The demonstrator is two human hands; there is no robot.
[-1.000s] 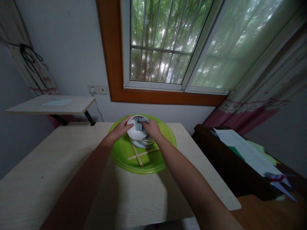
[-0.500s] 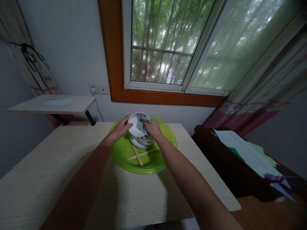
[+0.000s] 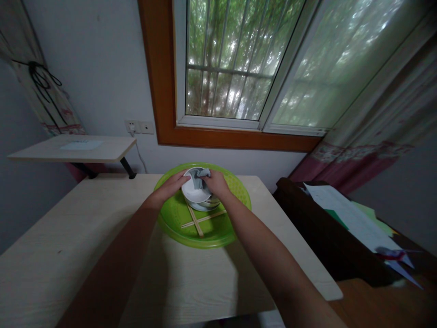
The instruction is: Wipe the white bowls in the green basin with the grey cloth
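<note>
My left hand (image 3: 173, 186) grips the left rim of a white bowl (image 3: 195, 193), which is tilted so its inside faces me. Bunched in my right hand (image 3: 215, 182) is a grey cloth (image 3: 198, 178), pressed against the far inner side of that bowl. Beneath the bowl sit more stacked dishes (image 3: 212, 203), partly hidden by it. Wooden chopsticks (image 3: 200, 222) lie crossed in front of the stack. All of this is in or over a round green plastic basin (image 3: 205, 243).
The basin rests on a pale wooden table (image 3: 198, 282). A small raised shelf (image 3: 75, 150) stands at the back left on black legs. A window (image 3: 235, 64) is behind. To the right, papers (image 3: 351, 218) lie on a dark brown piece of furniture (image 3: 317, 232).
The bowl has come down slightly, nearer the stacked dishes. My right hand has moved the cloth from the bowl's right inner side towards its far rim.
</note>
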